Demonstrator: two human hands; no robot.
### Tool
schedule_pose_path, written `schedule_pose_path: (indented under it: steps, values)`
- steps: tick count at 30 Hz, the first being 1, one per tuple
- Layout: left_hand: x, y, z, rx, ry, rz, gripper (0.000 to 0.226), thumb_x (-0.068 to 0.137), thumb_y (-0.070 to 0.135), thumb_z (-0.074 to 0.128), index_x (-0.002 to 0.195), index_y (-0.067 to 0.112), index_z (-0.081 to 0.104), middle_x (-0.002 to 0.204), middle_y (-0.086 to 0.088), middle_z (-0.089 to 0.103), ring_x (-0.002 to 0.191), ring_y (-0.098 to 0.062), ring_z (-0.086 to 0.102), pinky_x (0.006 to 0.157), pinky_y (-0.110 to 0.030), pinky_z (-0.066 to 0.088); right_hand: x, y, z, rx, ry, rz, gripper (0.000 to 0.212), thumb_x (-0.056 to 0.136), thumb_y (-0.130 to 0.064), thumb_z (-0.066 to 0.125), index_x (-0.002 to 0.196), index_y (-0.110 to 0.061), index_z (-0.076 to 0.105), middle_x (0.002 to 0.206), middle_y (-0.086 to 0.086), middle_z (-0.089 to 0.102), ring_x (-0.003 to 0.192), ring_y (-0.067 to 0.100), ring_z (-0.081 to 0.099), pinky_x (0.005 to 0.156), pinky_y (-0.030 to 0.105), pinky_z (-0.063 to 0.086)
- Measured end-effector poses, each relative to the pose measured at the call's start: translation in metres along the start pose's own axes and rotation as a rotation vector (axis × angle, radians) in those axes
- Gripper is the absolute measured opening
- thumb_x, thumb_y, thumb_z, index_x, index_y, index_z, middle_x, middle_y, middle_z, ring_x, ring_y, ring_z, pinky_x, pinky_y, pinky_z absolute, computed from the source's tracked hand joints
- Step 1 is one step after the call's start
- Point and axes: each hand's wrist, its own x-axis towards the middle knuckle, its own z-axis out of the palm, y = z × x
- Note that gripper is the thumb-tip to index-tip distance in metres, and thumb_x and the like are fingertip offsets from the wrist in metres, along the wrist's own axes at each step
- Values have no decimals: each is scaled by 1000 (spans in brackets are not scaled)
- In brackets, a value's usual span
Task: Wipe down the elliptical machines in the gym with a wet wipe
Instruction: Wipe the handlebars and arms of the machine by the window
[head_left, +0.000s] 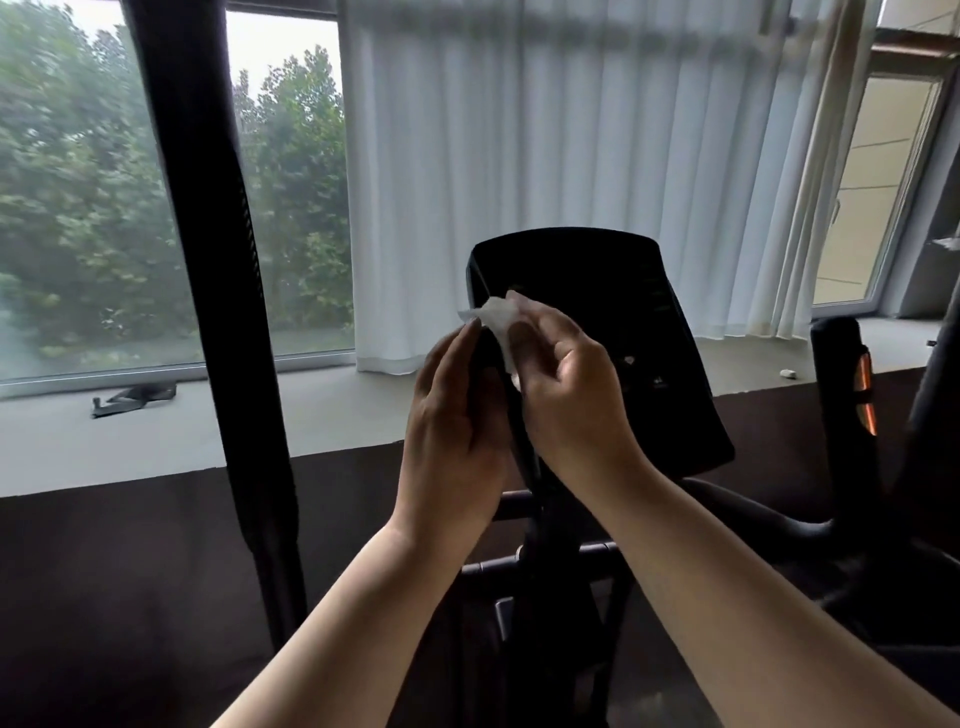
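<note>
Head view: right hand (566, 384) pinches wipe (498, 317); left hand (457, 415) fingertips at wipe edge, grip unclear. Wipe in front of console (597, 270), contact unclear. Wiping looks barely begun; handlebar (218, 260), frame likely left.

gym room, elliptical console (613, 332) w/ black handlebar (218, 260), big window (78, 182), white curtain (571, 130), grey sill (156, 431)

Dim, backlit, soft wide-angle blur

Left hand (457, 415), right hand (566, 395) bare; forearms (363, 597) unsleeved (fingers (540, 317) slender, nails slightly long).
</note>
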Motion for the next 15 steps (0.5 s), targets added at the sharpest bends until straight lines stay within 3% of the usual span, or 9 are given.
schedule_pose_path:
  steps: [2, 4, 7, 11, 13, 15]
  values:
    - [3, 2, 4, 4, 19, -11, 40, 103, 19, 50, 140, 6, 58, 138, -4, 61, 130, -5, 53, 109, -21, 41, -12, 6, 4, -22, 60, -60, 28, 104, -25, 56, 127, -13, 67, 110, -10, 74, 101, -7, 67, 88, 13, 51]
    - [2, 4, 8, 12, 28, -10, 41, 104, 24, 50, 140, 6, 57, 141, 0, 57, 128, 14, 46, 106, -8, 34, -33, 15, 4, -73, 77, -74, 26, 100, -25, 58, 118, -11, 70, 94, -15, 73, 89, -6, 69, 77, 10, 51]
    - [-3, 6, 12, 15, 10, -42, 35, 106, 23, 54, 139, 12, 58, 145, 4, 52, 124, 26, 37, 101, 1, 27, -48, 22, -1, -85, -33, 3, 16, 100, -23, 62, 110, -14, 71, 82, -13, 71, 77, -1, 70, 66, 12, 52]
    - [-7, 6, 10, 25, 25, -48, 50, 104, 33, 47, 148, 10, 51, 150, -2, 51, 132, 11, 41, 104, 0, 28, -41, 12, 1, 72, -6, 59, 27, 104, -35, 55, 123, -20, 70, 98, -8, 76, 91, 3, 73, 80, 26, 59]
    - [-8, 6, 8, -10, 25, -74, 45, 106, 28, 50, 147, 11, 52, 150, -2, 52, 136, 3, 43, 107, -3, 29, -48, 12, 8, 73, 23, 41, 20, 103, -24, 59, 118, -18, 71, 92, -6, 75, 84, 4, 73, 74, 23, 58]
    - [-12, 7, 6, -31, 13, -92, 41, 106, 23, 54, 147, 15, 53, 152, 2, 50, 140, 3, 41, 111, -8, 30, -67, 19, 11, 40, 13, 24, 20, 97, -5, 65, 108, -20, 72, 87, -2, 74, 79, 10, 73, 70, 30, 61]
